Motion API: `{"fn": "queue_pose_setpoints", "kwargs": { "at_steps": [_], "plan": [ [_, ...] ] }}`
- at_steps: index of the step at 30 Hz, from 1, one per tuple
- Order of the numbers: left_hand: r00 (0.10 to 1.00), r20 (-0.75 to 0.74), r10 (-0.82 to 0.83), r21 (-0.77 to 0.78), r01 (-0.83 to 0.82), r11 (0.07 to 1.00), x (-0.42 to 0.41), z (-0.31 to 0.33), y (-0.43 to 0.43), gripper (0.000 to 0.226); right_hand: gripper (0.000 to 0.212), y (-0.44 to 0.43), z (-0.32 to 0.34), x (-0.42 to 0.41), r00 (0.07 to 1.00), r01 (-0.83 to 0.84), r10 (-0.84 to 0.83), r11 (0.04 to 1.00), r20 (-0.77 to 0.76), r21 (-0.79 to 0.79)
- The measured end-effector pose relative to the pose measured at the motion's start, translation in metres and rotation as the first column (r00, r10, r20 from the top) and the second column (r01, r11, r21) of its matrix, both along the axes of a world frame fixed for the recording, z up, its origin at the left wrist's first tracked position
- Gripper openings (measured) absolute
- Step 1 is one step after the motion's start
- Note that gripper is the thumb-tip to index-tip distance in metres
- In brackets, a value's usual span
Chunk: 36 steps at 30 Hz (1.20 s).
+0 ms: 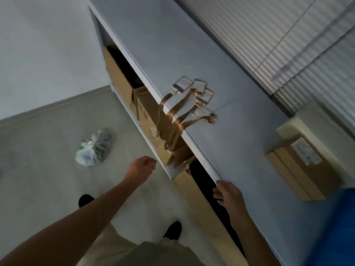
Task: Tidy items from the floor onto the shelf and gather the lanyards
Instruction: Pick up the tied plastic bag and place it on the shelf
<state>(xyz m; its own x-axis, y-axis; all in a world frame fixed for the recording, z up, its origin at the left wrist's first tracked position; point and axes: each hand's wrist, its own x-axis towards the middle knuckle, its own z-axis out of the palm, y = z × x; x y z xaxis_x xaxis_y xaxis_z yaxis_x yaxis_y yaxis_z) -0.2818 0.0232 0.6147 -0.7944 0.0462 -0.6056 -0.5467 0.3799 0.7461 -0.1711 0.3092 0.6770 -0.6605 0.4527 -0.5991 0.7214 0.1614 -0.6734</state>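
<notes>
Gold satin lanyards (173, 116) draped over smooth shelf (240, 135) edge — empty left hand (141, 167) below

Pretty dim, bluish shot; striped daylight leaks through the blinds (288, 45) upper right (edges warped, soft motion blur all over).

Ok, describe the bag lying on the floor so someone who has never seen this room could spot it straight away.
Start at the long white shelf unit under the window blinds, then look down to the pale floor in front of it. The tied plastic bag lies there alone, translucent white with green markings, knotted at the top, unlike the brown cardboard boxes inside the shelf.
</notes>
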Motion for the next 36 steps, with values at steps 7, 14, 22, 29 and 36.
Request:
{"fn": "queue_pose_setpoints", "kwargs": {
  "at_steps": [7,14,22,29,36],
  "plan": [
    [0.908,0.276,0.314,-0.184,-0.271,0.945,0.006,-0.064,-0.259,0.018,0.012,-0.231,-0.080,-0.131,0.798,-0.595,0.580,0.801,0.164,0.061],
    [0.841,0.333,0.427,-0.337,-0.317,0.887,-0.028,-0.130,-0.410,0.021,0.029,-0.430,-0.172,-0.232,0.523,-0.831,0.804,0.555,0.283,-0.040],
    [0.865,0.354,0.355,-0.338,-0.235,0.911,-0.113,-0.374,-0.461,0.022,0.036,-0.536,-0.422,-0.347,0.319,-0.937,0.866,0.349,0.385,-0.009],
    [0.950,0.262,0.172,-0.433,-0.043,0.900,-0.215,-0.620,-0.462,0.073,0.119,-0.591,-0.659,-0.444,0.144,-0.971,0.886,0.041,0.441,0.235],
    [0.919,0.212,0.333,-0.429,-0.219,0.876,-0.262,-0.712,-0.452,0.063,0.053,-0.622,-0.756,-0.456,0.146,-0.938,0.867,-0.032,0.476,0.346]
  ]
}}
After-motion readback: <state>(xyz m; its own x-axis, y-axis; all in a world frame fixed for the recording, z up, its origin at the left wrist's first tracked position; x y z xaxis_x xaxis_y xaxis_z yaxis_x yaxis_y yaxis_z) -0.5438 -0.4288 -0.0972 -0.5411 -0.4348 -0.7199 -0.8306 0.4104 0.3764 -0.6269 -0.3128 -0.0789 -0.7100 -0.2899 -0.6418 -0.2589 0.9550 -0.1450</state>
